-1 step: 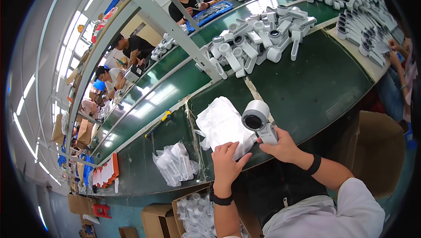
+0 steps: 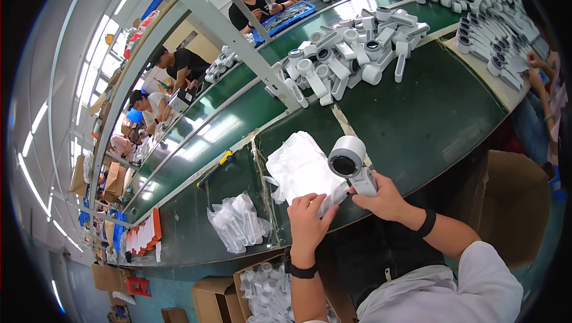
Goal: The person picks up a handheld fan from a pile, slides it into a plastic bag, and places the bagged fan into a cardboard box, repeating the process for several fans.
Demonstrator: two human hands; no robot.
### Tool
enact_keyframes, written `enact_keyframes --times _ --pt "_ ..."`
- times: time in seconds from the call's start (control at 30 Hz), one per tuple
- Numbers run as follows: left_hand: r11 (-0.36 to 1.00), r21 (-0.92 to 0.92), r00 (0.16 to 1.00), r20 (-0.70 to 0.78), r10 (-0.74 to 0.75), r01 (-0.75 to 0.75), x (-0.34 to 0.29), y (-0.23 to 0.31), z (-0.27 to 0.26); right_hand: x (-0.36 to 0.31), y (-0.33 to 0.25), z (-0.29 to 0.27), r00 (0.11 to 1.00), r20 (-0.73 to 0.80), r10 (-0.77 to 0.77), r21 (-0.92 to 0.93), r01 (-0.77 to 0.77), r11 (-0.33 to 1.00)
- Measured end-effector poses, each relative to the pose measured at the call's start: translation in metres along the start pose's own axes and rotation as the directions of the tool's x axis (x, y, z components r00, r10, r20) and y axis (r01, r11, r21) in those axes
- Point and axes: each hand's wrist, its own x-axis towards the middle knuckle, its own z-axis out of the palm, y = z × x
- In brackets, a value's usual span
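My right hand (image 2: 381,197) is wrapped round the grey handle of a white handheld fan (image 2: 347,155), whose round head with a dark opening tilts up and left. Just left of it, a stack of thin white plastic bags (image 2: 298,165) lies flat on the green worktop (image 2: 423,108). My left hand (image 2: 305,216) is at the stack's near edge, fingertips on top, with a bit of bag film between thumb and forefinger. Left of the stack, several bagged fans (image 2: 238,223) lie in a small heap.
A big pile of loose fans (image 2: 351,55) covers the far worktop. A yellow-handled tool (image 2: 215,167) lies left. Below stand an open carton of bagged fans (image 2: 265,290) and another carton (image 2: 512,204) at right. A metal post (image 2: 229,43) rises ahead; several people work beyond.
My left thumb has drawn slightly closer to the forefinger at the edge of the bags. My right hand and the fan stay almost still.
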Motion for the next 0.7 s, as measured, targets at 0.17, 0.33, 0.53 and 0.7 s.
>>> enact_keyframes --times 0.17,0.33,0.53,0.7 --pt "1.000 0.024 1.000 0.010 0.000 0.000 -0.003 -0.012 0.009 -0.001 0.004 0.001 1.000 -0.009 -0.003 0.006 0.003 1.000" --pt "0.992 -0.047 0.992 -0.036 -0.121 0.120 0.001 -0.006 0.009 -0.002 0.006 0.002 0.999 -0.019 -0.034 -0.043 0.033 0.999" --pt "0.999 0.024 0.998 -0.063 -0.025 0.026 0.001 -0.002 0.012 -0.002 0.007 0.003 0.999 -0.015 -0.043 -0.053 0.042 0.998" --pt "0.991 -0.068 0.984 -0.130 -0.125 0.117 -0.002 -0.015 0.020 -0.003 0.007 0.004 1.000 -0.007 -0.022 -0.049 0.022 0.999"
